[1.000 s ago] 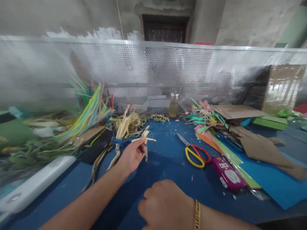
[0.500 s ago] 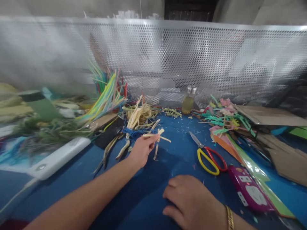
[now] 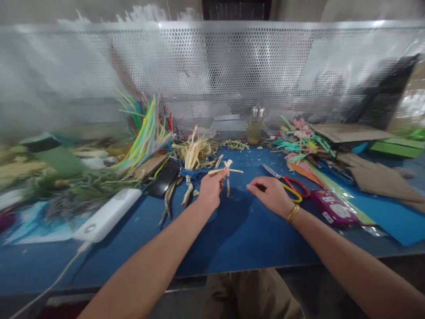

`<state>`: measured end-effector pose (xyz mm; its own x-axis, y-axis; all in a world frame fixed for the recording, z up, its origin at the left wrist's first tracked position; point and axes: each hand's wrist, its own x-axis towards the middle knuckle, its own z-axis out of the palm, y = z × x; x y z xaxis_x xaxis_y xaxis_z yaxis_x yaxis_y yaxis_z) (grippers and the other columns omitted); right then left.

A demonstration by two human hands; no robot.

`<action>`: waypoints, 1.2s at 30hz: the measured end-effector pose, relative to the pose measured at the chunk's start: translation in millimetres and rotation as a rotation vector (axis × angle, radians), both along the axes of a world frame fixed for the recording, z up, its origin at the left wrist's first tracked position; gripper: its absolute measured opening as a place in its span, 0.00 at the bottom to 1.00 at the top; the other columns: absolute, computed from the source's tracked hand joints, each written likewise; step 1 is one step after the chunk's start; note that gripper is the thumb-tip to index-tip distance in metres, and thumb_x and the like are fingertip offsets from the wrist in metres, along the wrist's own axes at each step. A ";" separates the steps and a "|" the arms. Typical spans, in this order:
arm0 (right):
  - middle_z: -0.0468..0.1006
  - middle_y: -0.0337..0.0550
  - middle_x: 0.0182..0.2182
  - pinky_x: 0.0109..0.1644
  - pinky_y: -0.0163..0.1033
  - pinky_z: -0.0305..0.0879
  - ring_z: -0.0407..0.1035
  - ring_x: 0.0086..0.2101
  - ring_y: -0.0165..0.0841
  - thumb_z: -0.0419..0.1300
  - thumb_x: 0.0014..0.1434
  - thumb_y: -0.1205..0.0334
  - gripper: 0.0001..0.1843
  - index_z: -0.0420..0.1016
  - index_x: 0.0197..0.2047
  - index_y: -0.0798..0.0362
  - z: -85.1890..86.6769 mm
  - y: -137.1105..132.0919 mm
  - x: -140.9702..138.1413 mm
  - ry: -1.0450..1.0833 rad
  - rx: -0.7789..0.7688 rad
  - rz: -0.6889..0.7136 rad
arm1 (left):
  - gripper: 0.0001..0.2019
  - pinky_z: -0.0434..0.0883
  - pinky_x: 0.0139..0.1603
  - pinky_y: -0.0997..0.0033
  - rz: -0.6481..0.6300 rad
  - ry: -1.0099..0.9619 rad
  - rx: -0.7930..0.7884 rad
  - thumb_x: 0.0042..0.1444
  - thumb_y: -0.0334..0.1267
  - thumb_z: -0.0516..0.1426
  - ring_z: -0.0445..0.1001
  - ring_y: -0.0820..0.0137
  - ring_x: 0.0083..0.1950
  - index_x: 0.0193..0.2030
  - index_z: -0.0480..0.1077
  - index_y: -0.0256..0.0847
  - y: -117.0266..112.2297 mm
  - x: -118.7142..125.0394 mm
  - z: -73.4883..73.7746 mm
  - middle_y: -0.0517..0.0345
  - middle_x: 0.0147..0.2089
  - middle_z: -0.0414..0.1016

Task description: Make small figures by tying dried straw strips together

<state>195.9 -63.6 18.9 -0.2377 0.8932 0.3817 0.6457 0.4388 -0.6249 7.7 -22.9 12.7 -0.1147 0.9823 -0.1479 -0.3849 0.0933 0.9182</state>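
Observation:
My left hand (image 3: 210,189) is closed in a pinch on a small bundle of pale dried leaf strips (image 3: 227,173), held just above the blue table (image 3: 232,230). My right hand (image 3: 270,194) hovers to the right of the bundle with its fingertips pinched together; what they hold, if anything, is too small to make out. It wears a gold bracelet (image 3: 293,213). Scissors with red and yellow handles (image 3: 288,186) lie just behind my right hand.
A heap of dried strips and blue yarn (image 3: 194,155) lies behind my left hand, with coloured sticks (image 3: 146,133) further left. A small glass bottle (image 3: 255,125) stands by the perforated metal screen (image 3: 232,75). A pink device (image 3: 334,208), paper sheets and a white power bank (image 3: 108,215) surround the hands.
My right hand has moved forward from the near table edge to beside the bundle, its fingers now pinched. My left hand keeps holding the strips. The camera has pulled back.

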 end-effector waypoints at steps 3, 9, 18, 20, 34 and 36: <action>0.75 0.40 0.23 0.32 0.37 0.60 0.66 0.25 0.30 0.57 0.59 0.51 0.16 0.73 0.27 0.53 -7.1 9.6 5.5 0.131 -0.055 -0.026 | 0.15 0.52 0.24 0.74 -0.015 0.067 0.047 0.36 0.43 0.70 0.56 0.80 0.21 0.25 0.72 0.37 -0.4 2.4 -2.0 0.66 0.20 0.64; 0.78 0.43 0.30 0.36 0.38 0.65 0.69 0.29 0.31 0.57 0.57 0.48 0.18 0.76 0.37 0.54 -21.4 20.9 6.4 0.414 -0.109 0.000 | 0.14 0.51 0.24 0.73 -0.027 0.157 0.183 0.37 0.43 0.69 0.55 0.79 0.22 0.25 0.72 0.36 -2.6 5.6 1.7 0.64 0.21 0.65; 0.79 0.44 0.37 0.44 0.38 0.67 0.71 0.36 0.31 0.64 0.51 0.50 0.20 0.77 0.43 0.54 -26.8 22.6 -1.8 0.561 -0.121 0.082 | 0.17 0.52 0.23 0.74 -0.137 0.175 0.151 0.35 0.44 0.70 0.56 0.79 0.21 0.27 0.72 0.37 -3.8 8.6 -4.6 0.66 0.20 0.63; 0.79 0.44 0.37 0.45 0.38 0.66 0.71 0.37 0.31 0.66 0.49 0.52 0.20 0.77 0.43 0.55 -25.9 20.0 -4.5 0.605 -0.148 0.103 | 0.17 0.55 0.24 0.75 -0.146 0.173 0.171 0.34 0.44 0.70 0.60 0.78 0.23 0.29 0.73 0.37 -6.2 10.1 -4.4 0.64 0.23 0.67; 0.68 0.33 0.18 0.26 0.33 0.52 0.56 0.20 0.24 0.67 0.44 0.48 0.18 0.75 0.28 0.55 -1.6 31.8 -10.8 0.714 -0.437 0.110 | 0.17 0.58 0.23 0.75 -0.348 0.305 0.181 0.40 0.48 0.68 0.66 0.75 0.23 0.29 0.75 0.37 -12.8 14.6 -4.7 0.54 0.26 0.74; 0.68 0.33 0.17 0.25 0.33 0.52 0.56 0.20 0.23 0.67 0.44 0.47 0.18 0.73 0.26 0.55 -2.2 35.2 -13.9 0.733 -0.476 0.120 | 0.17 0.57 0.23 0.75 -0.365 0.290 0.171 0.41 0.49 0.67 0.65 0.75 0.22 0.29 0.75 0.37 -12.6 15.1 -7.6 0.54 0.26 0.74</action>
